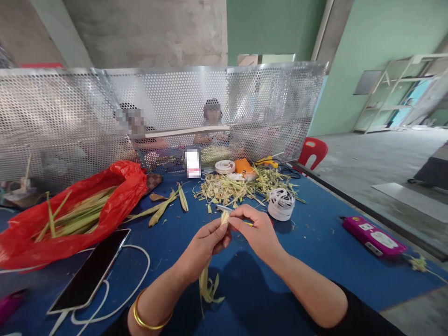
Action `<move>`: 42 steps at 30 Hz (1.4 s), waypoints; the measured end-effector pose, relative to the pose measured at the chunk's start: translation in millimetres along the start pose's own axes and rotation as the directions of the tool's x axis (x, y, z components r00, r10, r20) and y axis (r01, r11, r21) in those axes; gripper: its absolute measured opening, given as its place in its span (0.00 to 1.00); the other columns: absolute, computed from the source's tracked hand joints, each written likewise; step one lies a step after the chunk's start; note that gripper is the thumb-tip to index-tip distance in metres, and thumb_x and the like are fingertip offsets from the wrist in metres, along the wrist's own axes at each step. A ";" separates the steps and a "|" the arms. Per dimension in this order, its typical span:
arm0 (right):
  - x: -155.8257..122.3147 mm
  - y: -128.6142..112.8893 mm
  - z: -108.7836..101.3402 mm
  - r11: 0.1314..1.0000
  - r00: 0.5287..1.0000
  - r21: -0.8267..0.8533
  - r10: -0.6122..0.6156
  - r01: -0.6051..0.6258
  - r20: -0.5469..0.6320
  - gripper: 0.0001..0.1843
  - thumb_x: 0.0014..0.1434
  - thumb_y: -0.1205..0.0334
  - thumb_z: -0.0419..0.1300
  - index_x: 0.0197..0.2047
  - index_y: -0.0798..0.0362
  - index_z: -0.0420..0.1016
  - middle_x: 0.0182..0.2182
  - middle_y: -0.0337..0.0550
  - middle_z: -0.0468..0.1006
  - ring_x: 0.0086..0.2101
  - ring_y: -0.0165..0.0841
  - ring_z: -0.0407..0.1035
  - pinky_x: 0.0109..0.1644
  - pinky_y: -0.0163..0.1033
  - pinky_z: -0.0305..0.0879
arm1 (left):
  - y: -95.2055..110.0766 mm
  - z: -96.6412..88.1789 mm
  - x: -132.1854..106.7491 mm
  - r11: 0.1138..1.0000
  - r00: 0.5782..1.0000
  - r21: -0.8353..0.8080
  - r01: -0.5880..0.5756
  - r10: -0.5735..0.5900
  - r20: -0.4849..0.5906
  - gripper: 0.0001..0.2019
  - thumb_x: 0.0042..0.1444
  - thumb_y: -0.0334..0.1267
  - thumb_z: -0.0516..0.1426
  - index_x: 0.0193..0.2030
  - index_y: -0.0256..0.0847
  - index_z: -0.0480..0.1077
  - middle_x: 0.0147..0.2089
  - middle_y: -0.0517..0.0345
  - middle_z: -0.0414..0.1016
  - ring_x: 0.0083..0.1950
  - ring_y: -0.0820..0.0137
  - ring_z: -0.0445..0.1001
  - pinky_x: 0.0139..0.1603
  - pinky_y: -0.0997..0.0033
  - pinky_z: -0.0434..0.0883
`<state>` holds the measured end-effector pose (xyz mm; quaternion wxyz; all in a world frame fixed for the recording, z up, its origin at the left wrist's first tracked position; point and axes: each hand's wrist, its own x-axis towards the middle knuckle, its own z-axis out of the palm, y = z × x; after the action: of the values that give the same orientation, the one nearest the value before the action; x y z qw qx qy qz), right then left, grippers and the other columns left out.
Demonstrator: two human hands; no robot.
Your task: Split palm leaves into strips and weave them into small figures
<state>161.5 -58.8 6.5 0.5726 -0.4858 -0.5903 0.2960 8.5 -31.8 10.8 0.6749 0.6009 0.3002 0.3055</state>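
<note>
My left hand [206, 245] and my right hand [257, 231] meet above the blue table [315, 252], both pinching a pale yellow-green leaf strip [224, 217]. The strip's loose ends hang down below my left hand [208, 287]. A thin blade with a yellow handle [224, 208] seems to sit in my right fingers. A pile of leaf trimmings [231, 186] lies just beyond the hands. A white spool of thread [281, 204] stands right of them.
A red plastic bag [105, 210] of green leaves lies at left. Near it a black phone [93, 270] is plugged into a white cable [119, 303]. A purple box [374, 236] rests at right. Behind a perforated metal screen [157, 112] sit two other people.
</note>
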 end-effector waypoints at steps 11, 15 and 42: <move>-6.3 8.7 18.8 0.890 0.980 0.415 0.150 -0.190 0.129 0.17 0.53 0.55 0.62 0.45 0.50 0.68 0.34 0.40 0.74 0.32 0.32 0.69 0.39 0.39 0.69 | -1.5 2.9 0.7 0.966 0.994 -0.250 -0.067 0.042 -0.101 0.12 0.58 0.47 0.54 0.31 0.40 0.66 0.25 0.63 0.62 0.26 0.76 0.60 0.29 0.75 0.59; -17.9 11.0 38.4 0.790 0.899 0.474 0.211 -0.389 0.384 0.16 0.48 0.57 0.66 0.39 0.51 0.68 0.32 0.37 0.73 0.31 0.30 0.70 0.37 0.37 0.69 | 1.1 5.4 1.9 0.901 0.980 -0.405 -0.156 0.091 -0.174 0.08 0.58 0.43 0.55 0.34 0.43 0.65 0.29 0.63 0.64 0.30 0.74 0.64 0.35 0.75 0.65; -0.4 23.8 -6.3 0.852 0.970 -0.465 -0.203 0.241 0.131 0.11 0.63 0.61 0.52 0.33 0.52 0.73 0.25 0.39 0.73 0.26 0.31 0.67 0.31 0.33 0.59 | -8.1 -45.1 16.6 0.730 0.427 0.666 -0.155 0.657 -0.621 0.17 0.55 0.36 0.56 0.52 0.44 0.69 0.59 0.52 0.68 0.61 0.63 0.62 0.65 0.61 0.52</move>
<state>173.1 -52.1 -14.1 0.4422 -0.5288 -0.7186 0.0916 -15.5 8.6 -2.3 0.1620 0.5936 0.4881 0.6190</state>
